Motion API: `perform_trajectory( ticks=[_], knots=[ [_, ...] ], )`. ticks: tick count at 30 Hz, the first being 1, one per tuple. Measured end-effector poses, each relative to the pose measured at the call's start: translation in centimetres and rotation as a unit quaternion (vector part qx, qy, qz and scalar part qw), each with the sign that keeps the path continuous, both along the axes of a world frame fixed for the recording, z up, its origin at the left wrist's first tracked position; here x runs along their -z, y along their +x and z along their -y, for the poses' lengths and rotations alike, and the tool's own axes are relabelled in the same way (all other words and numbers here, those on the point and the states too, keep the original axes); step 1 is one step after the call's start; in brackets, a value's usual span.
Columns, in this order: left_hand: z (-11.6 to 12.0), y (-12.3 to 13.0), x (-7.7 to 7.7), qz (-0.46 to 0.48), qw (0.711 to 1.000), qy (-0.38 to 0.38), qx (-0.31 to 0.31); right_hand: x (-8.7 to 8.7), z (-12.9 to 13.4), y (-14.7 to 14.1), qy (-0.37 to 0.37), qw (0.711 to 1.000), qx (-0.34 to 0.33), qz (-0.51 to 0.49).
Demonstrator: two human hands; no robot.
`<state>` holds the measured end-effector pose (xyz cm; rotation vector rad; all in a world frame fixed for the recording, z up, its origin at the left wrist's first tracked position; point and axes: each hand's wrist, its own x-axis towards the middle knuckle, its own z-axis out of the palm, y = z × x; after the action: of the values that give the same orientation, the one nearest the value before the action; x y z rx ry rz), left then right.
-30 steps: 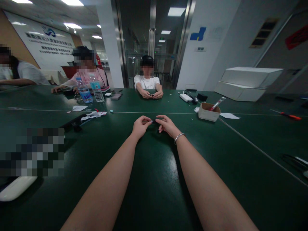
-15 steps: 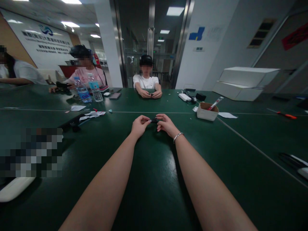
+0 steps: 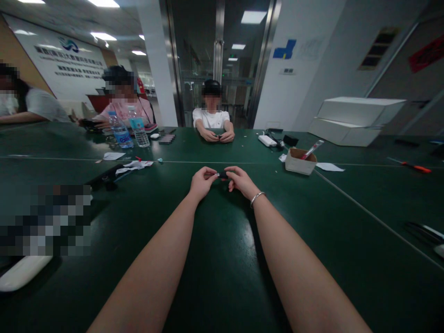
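A small black object (image 3: 223, 175) with a light-coloured left end is held between my two hands, over the dark green table (image 3: 215, 259). My left hand (image 3: 202, 182) pinches its light end between thumb and fingers. From the right, my right hand (image 3: 240, 180) grips the black part between thumb and index finger, the other fingers curled below. A silver bracelet (image 3: 257, 199) circles my right wrist. The object is too small to make out in detail.
Across the table a person (image 3: 211, 118) holds something small. Two water bottles (image 3: 138, 129) stand back left. On the right are a small box (image 3: 300, 162) with a tool inside, a white power bank (image 3: 267, 140), stacked white boxes (image 3: 354, 121) and an orange-handled screwdriver (image 3: 416, 167).
My right thumb and index finger have closed onto the black object; before, they were more spread. My left hand has kept its pinch.
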<state>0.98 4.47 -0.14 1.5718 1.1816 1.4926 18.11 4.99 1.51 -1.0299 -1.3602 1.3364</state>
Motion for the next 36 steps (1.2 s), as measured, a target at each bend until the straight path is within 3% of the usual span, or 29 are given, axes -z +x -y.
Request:
perform_trajectory(
  ticks=[22,36],
  knots=[
    [-0.47,-0.23,0.48,0.02,1.0,-0.001,0.017,-0.21,0.21,-0.1,-0.016,0.999,0.025,-0.029],
    [-0.92,-0.24,0.92,0.031,0.999,0.001,0.022,-0.28,0.29,-0.05,0.001,1.0,-0.002,-0.015]
  ],
)
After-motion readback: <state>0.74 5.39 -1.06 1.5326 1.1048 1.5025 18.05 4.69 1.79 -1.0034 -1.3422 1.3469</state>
